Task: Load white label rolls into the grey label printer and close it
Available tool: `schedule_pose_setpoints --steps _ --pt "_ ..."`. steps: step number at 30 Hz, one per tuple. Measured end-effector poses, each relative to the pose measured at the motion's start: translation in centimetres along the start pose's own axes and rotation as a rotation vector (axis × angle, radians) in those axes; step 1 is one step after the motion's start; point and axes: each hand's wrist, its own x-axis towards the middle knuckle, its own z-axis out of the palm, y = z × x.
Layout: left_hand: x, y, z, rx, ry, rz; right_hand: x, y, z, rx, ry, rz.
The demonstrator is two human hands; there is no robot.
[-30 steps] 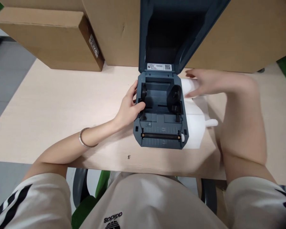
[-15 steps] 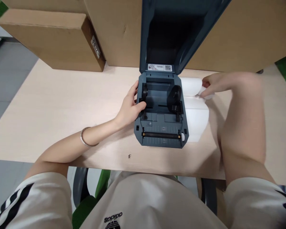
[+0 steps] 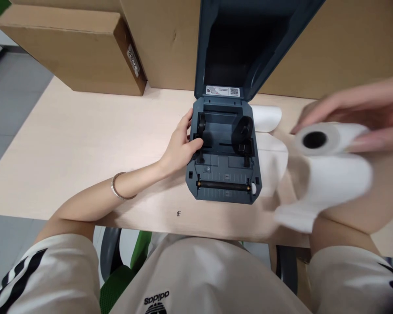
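White roll (image 3: pixel 343 135) lifted, right hand (image 3: pixel 363 104) gripping it | left hand (image 3: pixel 180 148) clasping printer (image 3: pixel 219 174) | bay (image 3: pixel 218 126) contains black discs (image 3: pixel 245 127)

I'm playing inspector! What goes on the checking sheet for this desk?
Surface: pale table, small dark mark near the front edge.
Job's things: dark machine, lid raised; white roll, loose paper end hanging.
Clutter: second roll and white paper, right of the machine.
Hands: left hand grips the machine's left side; right hand, blurred, holds the white roll.
Cables: nothing seen.
Surroundings: cardboard box at the table's back left; green chair below the front edge.
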Motion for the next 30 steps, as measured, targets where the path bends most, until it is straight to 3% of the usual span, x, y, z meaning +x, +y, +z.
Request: schedule_pose_setpoints --steps 3,5,8,13,16,20,22,27,30 --pt "0.0 0.1 0.1 -0.015 0.000 -0.011 3.3 -6.1 2.5 0.049 0.062 -0.114" --pt "-0.1 0.2 0.2 -0.005 0.017 -0.025 5.0 -8.6 4.3 0.085 0.099 -0.203" --pt "-0.1 0.2 0.2 0.011 0.034 -0.037 6.9 -9.9 6.5 0.127 0.138 -0.295" --pt "0.0 0.3 0.2 -0.004 0.003 -0.037 8.3 -9.6 8.5 0.090 0.272 -0.323" --pt "0.0 0.5 0.3 0.001 0.019 -0.012 7.1 -10.2 7.5 0.115 0.249 -0.351" --pt "0.0 0.7 0.3 -0.007 0.010 -0.008 4.2 -12.4 5.0 0.227 0.031 -0.346" --pt "-0.1 0.7 0.2 -0.013 0.000 -0.017 3.0 -13.7 4.7 0.225 -0.004 -0.363" --pt "0.0 0.6 0.0 -0.004 -0.006 -0.010 1.0 -15.4 6.9 0.067 0.200 -0.564" --pt "0.1 0.7 0.0 0.006 -0.006 -0.009 -0.8 -16.2 7.7 -0.120 0.254 -0.583"
